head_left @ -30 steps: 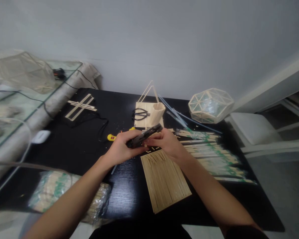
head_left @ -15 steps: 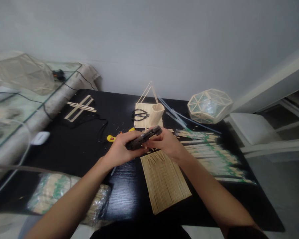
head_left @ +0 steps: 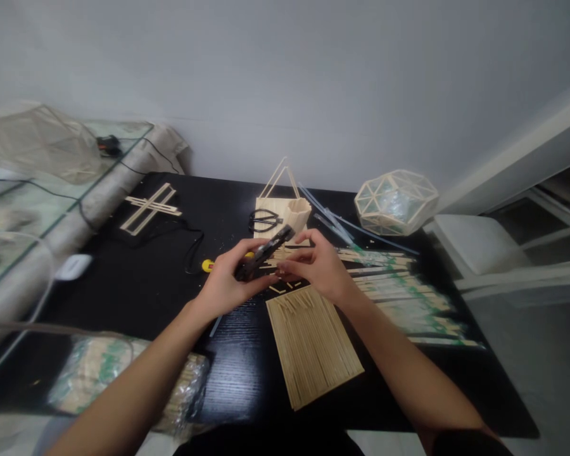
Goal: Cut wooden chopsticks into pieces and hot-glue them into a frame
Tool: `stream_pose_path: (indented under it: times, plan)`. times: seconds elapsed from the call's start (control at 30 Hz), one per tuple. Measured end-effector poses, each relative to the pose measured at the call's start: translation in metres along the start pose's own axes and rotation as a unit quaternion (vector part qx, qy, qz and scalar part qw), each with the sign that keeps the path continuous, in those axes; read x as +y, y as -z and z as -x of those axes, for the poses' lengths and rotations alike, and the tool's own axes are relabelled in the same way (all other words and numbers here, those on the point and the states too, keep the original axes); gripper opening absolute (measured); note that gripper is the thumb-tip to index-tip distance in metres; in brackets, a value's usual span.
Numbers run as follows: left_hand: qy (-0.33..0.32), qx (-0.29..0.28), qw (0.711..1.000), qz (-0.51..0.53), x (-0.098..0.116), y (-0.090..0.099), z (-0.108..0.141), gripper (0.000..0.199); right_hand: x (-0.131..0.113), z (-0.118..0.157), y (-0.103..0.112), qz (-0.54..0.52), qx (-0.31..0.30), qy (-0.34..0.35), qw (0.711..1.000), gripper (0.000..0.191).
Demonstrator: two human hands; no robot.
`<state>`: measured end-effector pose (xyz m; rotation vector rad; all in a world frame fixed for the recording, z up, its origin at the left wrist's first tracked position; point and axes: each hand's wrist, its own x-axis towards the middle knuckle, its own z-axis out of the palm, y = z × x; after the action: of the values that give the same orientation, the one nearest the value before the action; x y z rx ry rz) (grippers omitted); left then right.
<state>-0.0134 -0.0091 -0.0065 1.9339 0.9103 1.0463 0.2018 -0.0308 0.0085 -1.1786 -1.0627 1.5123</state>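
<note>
From where I stand, taking the pair of hands as the centre of the dial and the wall as twelve, the findings are these. The left hand [head_left: 232, 275] is closed round a dark tool [head_left: 266, 253], held clear of the desk [head_left: 137, 285] and tilted, its far end pointing towards one o'clock. The right hand [head_left: 320, 266] is partly curled at three o'clock, its thumb and fingertips gathered close beside the tool and the left thumb; whether they grip a small piece, I cannot tell. Between five and six o'clock, just below the hands, a flat panel of pale sticks [head_left: 318, 348] lies on the desk, short stick pieces [head_left: 298, 300] resting along its far edge. At twelve stands a stick-built holder [head_left: 298, 221] with a many-sided cup and a triangular frame behind; black-handled scissors [head_left: 265, 220] lie against it. At nine, a yellow tool [head_left: 208, 266] shows partly behind the left hand. Crossed stick frames [head_left: 149, 208] lie at ten. At two sits a faceted stick frame [head_left: 396, 202], with bluish strips [head_left: 335, 225] nearer the holder. Loose sticks with green markings [head_left: 408, 297] spread between three and four. A plastic-wrapped pack [head_left: 92, 373] lies at eight, partly covered by the left forearm.
</note>
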Motion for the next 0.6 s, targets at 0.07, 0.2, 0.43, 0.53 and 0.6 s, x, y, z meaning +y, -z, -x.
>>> stream_pose_path:
  times: [0.07, 0.2, 0.43, 0.53, 0.6]
  plan:
    - [0.016, 0.015, 1.000, -0.014, 0.000, 0.000, -0.001, 0.046, 0.001, -0.001, 0.001, -0.001, 0.000, 0.001, 1.000, 0.068]
    - [0.067, 0.033, 0.993, -0.091, -0.001, 0.004, -0.003, 0.025, 0.001, -0.002, 0.004, 0.049, 0.032, 0.049, 0.997, 0.062]
    - [0.121, 0.006, 0.935, -0.333, -0.009, 0.008, -0.005, 0.029, 0.003, -0.003, 0.011, 0.297, 0.158, 0.227, 0.914, 0.036]
    - [0.102, -0.018, 0.924, -0.368, -0.009, 0.005, -0.003, 0.027, 0.010, -0.004, 0.011, 0.342, 0.156, 0.243, 0.894, 0.027]
    - [0.093, -0.028, 0.922, -0.376, -0.008, 0.002, -0.002, 0.026, 0.014, -0.004, 0.011, 0.366, 0.159, 0.249, 0.882, 0.023]
